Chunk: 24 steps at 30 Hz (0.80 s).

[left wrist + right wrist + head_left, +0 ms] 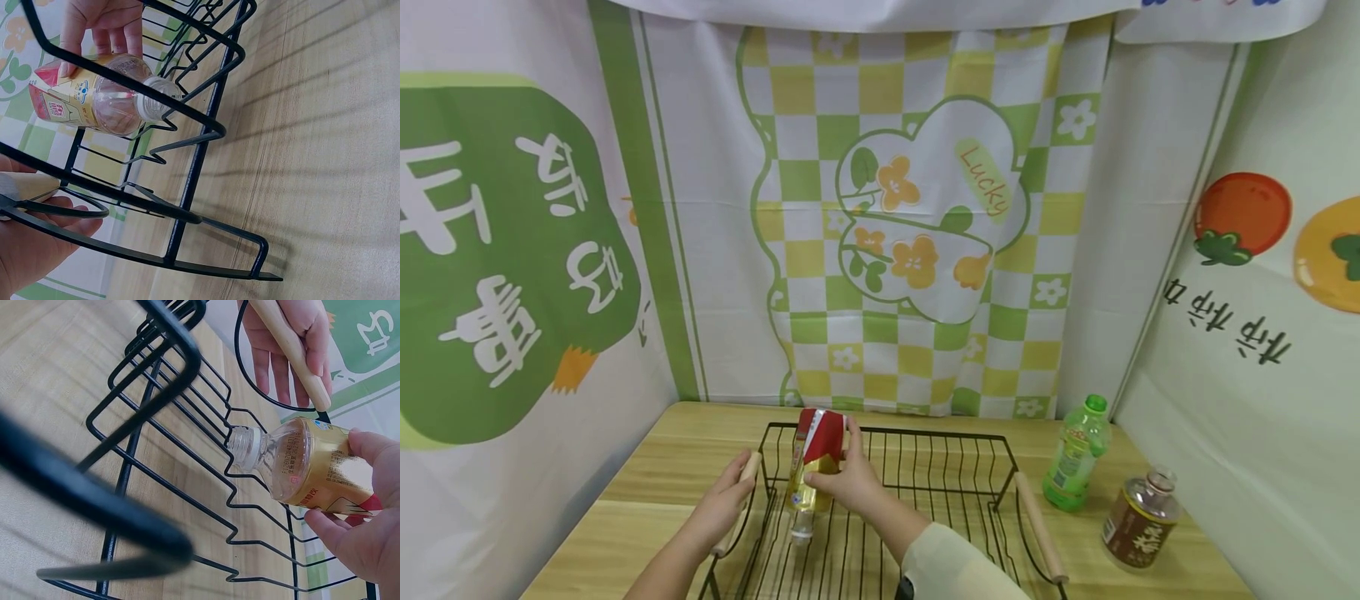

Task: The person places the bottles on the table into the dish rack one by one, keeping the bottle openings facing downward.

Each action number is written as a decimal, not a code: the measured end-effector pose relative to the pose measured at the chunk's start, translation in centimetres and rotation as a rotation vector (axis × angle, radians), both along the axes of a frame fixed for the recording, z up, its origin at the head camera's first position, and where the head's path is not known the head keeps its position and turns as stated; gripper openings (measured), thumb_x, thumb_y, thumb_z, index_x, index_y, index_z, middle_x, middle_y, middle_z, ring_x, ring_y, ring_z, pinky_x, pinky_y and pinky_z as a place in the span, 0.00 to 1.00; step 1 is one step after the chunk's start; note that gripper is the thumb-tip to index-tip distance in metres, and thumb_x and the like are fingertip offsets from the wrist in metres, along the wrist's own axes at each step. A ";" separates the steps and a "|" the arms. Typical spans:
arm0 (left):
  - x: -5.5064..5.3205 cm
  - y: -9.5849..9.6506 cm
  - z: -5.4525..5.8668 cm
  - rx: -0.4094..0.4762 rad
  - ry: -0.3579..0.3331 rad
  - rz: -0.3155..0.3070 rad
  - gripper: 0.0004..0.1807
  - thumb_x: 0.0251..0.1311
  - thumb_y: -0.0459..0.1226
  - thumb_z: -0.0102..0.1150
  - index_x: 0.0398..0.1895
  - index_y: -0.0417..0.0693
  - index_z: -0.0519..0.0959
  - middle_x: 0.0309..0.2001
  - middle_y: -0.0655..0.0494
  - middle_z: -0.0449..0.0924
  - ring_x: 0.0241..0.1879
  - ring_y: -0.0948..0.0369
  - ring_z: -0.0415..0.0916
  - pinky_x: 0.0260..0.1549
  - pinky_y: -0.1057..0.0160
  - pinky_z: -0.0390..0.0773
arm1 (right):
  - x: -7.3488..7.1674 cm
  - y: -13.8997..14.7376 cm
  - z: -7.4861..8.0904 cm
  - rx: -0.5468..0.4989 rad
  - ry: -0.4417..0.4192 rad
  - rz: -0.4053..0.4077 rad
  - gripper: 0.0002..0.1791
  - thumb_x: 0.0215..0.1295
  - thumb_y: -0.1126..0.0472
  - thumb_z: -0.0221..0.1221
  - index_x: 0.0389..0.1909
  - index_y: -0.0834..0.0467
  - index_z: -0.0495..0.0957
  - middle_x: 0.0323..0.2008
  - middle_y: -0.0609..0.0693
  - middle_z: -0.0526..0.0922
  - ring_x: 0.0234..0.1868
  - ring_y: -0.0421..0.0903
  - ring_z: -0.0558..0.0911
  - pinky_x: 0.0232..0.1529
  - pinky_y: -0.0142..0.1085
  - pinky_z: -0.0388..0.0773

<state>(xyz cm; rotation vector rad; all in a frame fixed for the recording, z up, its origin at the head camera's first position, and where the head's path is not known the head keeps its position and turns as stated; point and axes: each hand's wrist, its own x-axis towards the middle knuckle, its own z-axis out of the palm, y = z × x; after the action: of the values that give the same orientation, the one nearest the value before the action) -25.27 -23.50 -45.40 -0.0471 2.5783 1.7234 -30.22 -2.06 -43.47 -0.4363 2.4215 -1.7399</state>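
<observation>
My right hand (pixel 846 479) holds a clear plastic bottle (pixel 816 458) with a red and gold label, thumb on one side and fingers on the other. Its neck points down, tilted, at the left part of a black wire dish rack (pixel 880 490). In the right wrist view, the bottle's capless clear mouth (pixel 240 449) is right at the wires. At the rack's left side, my left hand (pixel 721 504) holds a wooden handle (pixel 290 350) between thumb and fingers.
On the wooden table (pixel 655 467), right of the rack, stand a green bottle (pixel 1075 458) and a brown-labelled bottle (pixel 1138 521) without a cap. The rack's other wooden handle (pixel 1040 527) faces them. Printed curtains (pixel 917 350) hang behind and along both sides.
</observation>
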 end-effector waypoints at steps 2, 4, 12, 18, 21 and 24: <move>0.0 0.0 0.0 0.006 -0.004 -0.002 0.33 0.76 0.38 0.33 0.78 0.39 0.38 0.76 0.28 0.36 0.74 0.32 0.40 0.69 0.32 0.50 | 0.0 0.0 0.0 -0.002 -0.006 0.001 0.63 0.53 0.60 0.72 0.78 0.55 0.35 0.57 0.68 0.73 0.56 0.64 0.78 0.53 0.57 0.79; 0.0 0.0 0.1 0.007 -0.006 -0.002 0.33 0.76 0.38 0.33 0.78 0.39 0.38 0.76 0.28 0.36 0.74 0.32 0.40 0.69 0.32 0.51 | 0.0 0.0 0.0 -0.002 -0.008 0.000 0.63 0.53 0.60 0.72 0.78 0.54 0.34 0.57 0.68 0.73 0.56 0.64 0.78 0.53 0.57 0.79; 0.1 0.1 0.2 0.005 -0.005 0.000 0.33 0.76 0.38 0.33 0.78 0.38 0.38 0.76 0.28 0.37 0.73 0.32 0.41 0.69 0.31 0.51 | -0.1 0.0 -0.1 -0.009 -0.028 -0.013 0.64 0.52 0.60 0.72 0.78 0.53 0.34 0.58 0.69 0.73 0.54 0.63 0.79 0.50 0.55 0.81; 0.0 0.1 0.1 0.008 -0.004 -0.007 0.33 0.76 0.38 0.33 0.78 0.37 0.38 0.76 0.28 0.36 0.74 0.32 0.40 0.69 0.32 0.49 | -0.1 0.1 -0.1 -0.008 -0.025 -0.017 0.63 0.52 0.59 0.72 0.78 0.53 0.35 0.57 0.68 0.73 0.53 0.61 0.80 0.48 0.53 0.82; 0.0 0.1 0.1 0.015 -0.004 -0.012 0.33 0.76 0.38 0.33 0.78 0.37 0.38 0.76 0.28 0.36 0.74 0.32 0.40 0.70 0.32 0.48 | 0.0 0.3 0.1 -0.016 -0.036 -0.024 0.63 0.53 0.59 0.72 0.78 0.53 0.35 0.58 0.69 0.72 0.53 0.62 0.80 0.48 0.53 0.82; -0.1 0.0 0.1 0.016 -0.004 -0.013 0.33 0.76 0.39 0.33 0.78 0.37 0.38 0.76 0.28 0.36 0.74 0.32 0.40 0.70 0.32 0.49 | 0.1 0.4 0.5 -0.033 -0.051 -0.033 0.63 0.53 0.59 0.72 0.78 0.52 0.35 0.62 0.72 0.69 0.55 0.66 0.78 0.49 0.54 0.82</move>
<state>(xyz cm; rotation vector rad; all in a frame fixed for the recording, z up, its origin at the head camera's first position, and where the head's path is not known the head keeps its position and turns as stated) -25.33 -23.47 -45.33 -0.0324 2.5562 1.7371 -30.16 -1.65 -43.00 -0.3535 2.3819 -1.7841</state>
